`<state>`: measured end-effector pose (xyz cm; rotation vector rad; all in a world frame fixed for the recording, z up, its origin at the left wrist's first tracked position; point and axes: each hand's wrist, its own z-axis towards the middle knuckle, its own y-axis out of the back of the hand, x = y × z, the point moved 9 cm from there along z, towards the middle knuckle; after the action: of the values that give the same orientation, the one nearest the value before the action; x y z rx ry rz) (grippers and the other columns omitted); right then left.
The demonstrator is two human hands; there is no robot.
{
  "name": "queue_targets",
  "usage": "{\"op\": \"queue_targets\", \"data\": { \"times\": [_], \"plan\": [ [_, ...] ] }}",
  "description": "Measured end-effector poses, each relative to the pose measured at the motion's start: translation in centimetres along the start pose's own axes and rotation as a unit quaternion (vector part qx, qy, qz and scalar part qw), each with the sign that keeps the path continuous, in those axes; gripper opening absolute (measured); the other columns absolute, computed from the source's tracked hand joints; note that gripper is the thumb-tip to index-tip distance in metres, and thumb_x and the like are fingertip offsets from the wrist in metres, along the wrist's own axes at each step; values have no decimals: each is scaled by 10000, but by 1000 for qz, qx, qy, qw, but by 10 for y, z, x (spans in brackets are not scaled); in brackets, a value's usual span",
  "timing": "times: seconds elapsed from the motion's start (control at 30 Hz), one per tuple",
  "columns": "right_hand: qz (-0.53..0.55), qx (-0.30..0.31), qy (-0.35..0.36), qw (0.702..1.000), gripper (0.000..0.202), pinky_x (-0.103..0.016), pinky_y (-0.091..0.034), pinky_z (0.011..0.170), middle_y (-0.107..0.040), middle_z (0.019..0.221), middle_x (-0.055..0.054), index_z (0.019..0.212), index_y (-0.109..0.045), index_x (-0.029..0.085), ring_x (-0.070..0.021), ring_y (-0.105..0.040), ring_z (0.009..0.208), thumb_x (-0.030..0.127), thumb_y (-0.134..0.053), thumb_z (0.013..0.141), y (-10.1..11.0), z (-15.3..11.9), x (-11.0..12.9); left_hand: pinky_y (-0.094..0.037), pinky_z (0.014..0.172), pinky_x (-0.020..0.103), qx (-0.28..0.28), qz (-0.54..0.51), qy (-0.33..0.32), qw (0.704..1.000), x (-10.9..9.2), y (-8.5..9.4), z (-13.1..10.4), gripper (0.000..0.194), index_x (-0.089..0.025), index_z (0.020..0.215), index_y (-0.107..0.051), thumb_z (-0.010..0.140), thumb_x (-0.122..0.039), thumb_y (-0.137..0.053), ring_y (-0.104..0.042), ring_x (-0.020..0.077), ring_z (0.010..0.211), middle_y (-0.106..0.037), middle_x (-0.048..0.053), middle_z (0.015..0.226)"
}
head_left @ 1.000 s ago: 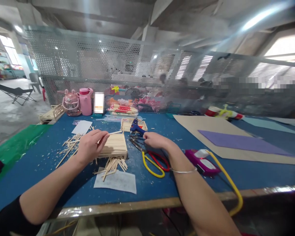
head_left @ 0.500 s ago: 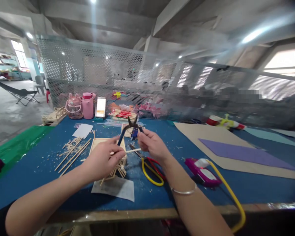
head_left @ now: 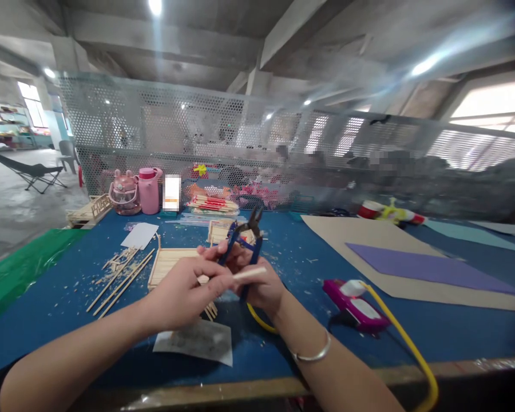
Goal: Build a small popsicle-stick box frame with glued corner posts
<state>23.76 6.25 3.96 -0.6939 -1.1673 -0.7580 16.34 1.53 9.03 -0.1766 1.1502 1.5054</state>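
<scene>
While the left hand pinches a thin, pale wooden stick above the flat blue tabletop, the right hand grips blue-handled metal pliers (their jaws parted) near it.

Blue tbl w/ sticks, ppr

Head view close above blue table, facing forward and down

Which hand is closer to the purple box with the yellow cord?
Right. The right hand, holding pliers, is left of the purple box, not touching it; the left hand, pinching a stick, is farther left.
</scene>
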Motion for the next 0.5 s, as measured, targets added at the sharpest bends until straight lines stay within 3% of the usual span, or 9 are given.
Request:
{"op": "queue_targets", "data": {
  "times": [0.1,0.17,0.23,0.33,0.5],
  "plan": [
    [-63,-89,86,990,572,-408,-448,857,-588,1004,-61,1097,-472,223,-224,-574,955,148,-433,531,24,2,27,-452,594,249,-154,13,73,985,21,43,-2,257,-200,729,-675,826,-347,-487,-589,144,626,-661,5,646],
    [-172,-147,106,968,601,-436,-406,922,-575,999,-64,1143,-453,210,-220,-556,981,121,-412,550,39,3,36,-412,513,236,-218,45,113,968,39,61,-3,285,-183,668,-642,813,-380,-495,-531,124,505,-616,-10,550],
    [-323,-182,90,924,628,-445,-343,985,-550,1074,-78,1185,-445,198,-220,-503,1064,87,-404,568,48,4,32,-415,547,230,-243,58,115,962,54,67,-2,298,-171,638,-621,814,-372,-489,-544,126,548,-615,-6,556],
    [-484,-151,41,861,677,-429,-283,1032,-487,1199,-104,1255,-411,177,-218,-410,1172,37,-388,593,43,8,11,-410,540,223,-239,67,121,961,74,62,-3,296,-164,660,-623,820,-360,-469,-544,127,558,-628,-1,577],
    [-534,-73,29,842,710,-424,-256,1046,-431,1262,-125,1322,-340,158,-223,-354,1212,17,-385,628,17,8,-7,-403,531,213,-228,86,119,963,79,55,-9,294,-173,648,-620,822,-351,-464,-534,122,545,-626,-11,572]
  ]
}}
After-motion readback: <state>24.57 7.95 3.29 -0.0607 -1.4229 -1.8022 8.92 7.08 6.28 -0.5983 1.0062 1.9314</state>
